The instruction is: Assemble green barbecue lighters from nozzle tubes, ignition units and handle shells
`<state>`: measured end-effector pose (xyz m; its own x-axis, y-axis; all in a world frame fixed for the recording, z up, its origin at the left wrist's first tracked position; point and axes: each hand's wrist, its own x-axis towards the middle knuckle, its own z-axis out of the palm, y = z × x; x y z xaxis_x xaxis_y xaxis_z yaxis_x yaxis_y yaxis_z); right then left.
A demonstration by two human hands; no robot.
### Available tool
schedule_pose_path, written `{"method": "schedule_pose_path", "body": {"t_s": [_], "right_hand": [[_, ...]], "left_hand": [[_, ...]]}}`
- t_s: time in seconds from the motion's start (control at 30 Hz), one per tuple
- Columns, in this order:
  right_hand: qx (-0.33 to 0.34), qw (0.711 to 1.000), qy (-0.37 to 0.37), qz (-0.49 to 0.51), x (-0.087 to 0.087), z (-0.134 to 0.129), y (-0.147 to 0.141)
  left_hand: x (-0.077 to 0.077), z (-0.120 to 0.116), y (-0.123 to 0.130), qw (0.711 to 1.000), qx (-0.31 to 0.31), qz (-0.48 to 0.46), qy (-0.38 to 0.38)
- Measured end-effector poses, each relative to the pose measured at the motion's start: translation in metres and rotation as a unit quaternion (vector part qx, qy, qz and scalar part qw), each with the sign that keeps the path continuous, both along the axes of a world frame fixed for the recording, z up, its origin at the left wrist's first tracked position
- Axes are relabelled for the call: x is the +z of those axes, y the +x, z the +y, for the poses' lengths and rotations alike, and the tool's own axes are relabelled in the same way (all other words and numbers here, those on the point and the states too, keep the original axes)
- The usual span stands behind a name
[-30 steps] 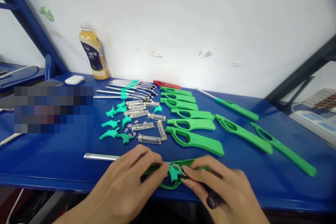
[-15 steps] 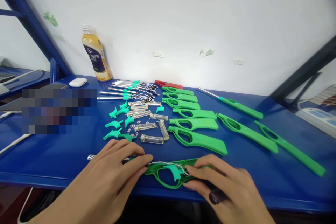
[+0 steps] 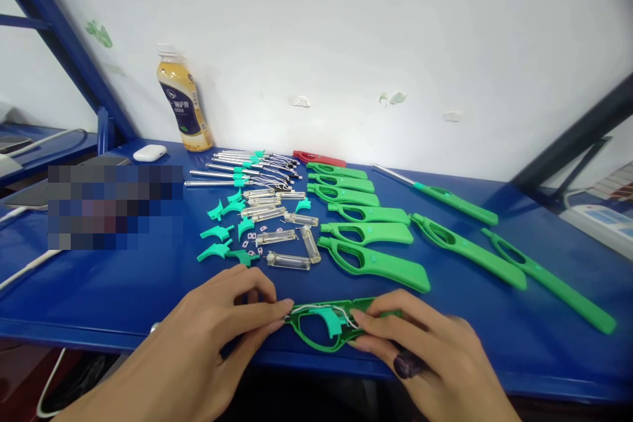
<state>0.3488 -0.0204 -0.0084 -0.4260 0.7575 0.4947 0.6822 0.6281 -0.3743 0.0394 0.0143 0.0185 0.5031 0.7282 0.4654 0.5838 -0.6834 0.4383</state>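
In the head view, an opened green lighter housing (image 3: 309,343) lies near the table's front edge. A teal trigger (image 3: 332,322) sits inside it, and a white wire (image 3: 316,307) runs along its upper side. My left hand (image 3: 232,316) is closed, thumb and fingers pinching the lighter's metal tube at the housing's front end. Most of that tube is hidden under the hand; its silvery tip (image 3: 155,328) peeks out at the left. With closed fingers my right hand (image 3: 425,343) grips the housing's handle end. A dark purple, round-ended object (image 3: 406,365) is tucked in that hand too; its kind is hidden.
Beyond my hands lie teal triggers (image 3: 215,250), clear fuel tanks (image 3: 288,261), metal tubes with wires (image 3: 217,182) and green housings (image 3: 378,267). One longer lighter with a tube (image 3: 445,201) rests right. A yellow bottle (image 3: 184,109) and white earphone case (image 3: 150,153) stand behind left.
My left hand has shifted slightly right, up to the housing's front end, and the metal tube has moved with it. My right hand stays at the handle end.
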Motion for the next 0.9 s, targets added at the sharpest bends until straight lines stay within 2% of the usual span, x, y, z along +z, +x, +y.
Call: {"method": "schedule_pose_path", "body": {"t_s": [0.13,0.23,0.37,0.47,0.63,0.9], "right_hand": [[0.013,1.000,-0.006,0.002,-0.0012,-0.0004,0.0028],[0.017,1.000,-0.010,0.001,-0.0011,0.0000,0.0030],[0.018,1.000,-0.011,0.006,-0.0010,0.0005,0.0017],[0.020,1.000,-0.010,0.012,-0.0014,0.0000,0.0017],[0.016,1.000,-0.016,0.012,-0.0012,-0.0008,0.0017],[0.011,1.000,-0.018,0.013,0.0010,0.0004,-0.0004]], "left_hand": [[0.0042,0.0029,-0.0023,0.999,-0.019,0.026,-0.013],[0.0057,0.0048,-0.0056,0.997,-0.023,0.035,-0.065],[-0.0001,0.0049,-0.0083,0.991,-0.011,0.024,-0.130],[-0.0006,0.0050,-0.0075,0.993,-0.022,0.008,-0.117],[0.0058,0.0050,-0.0048,0.990,-0.032,0.032,-0.137],[0.0066,0.0000,-0.0011,0.996,-0.035,0.047,-0.071]]}}
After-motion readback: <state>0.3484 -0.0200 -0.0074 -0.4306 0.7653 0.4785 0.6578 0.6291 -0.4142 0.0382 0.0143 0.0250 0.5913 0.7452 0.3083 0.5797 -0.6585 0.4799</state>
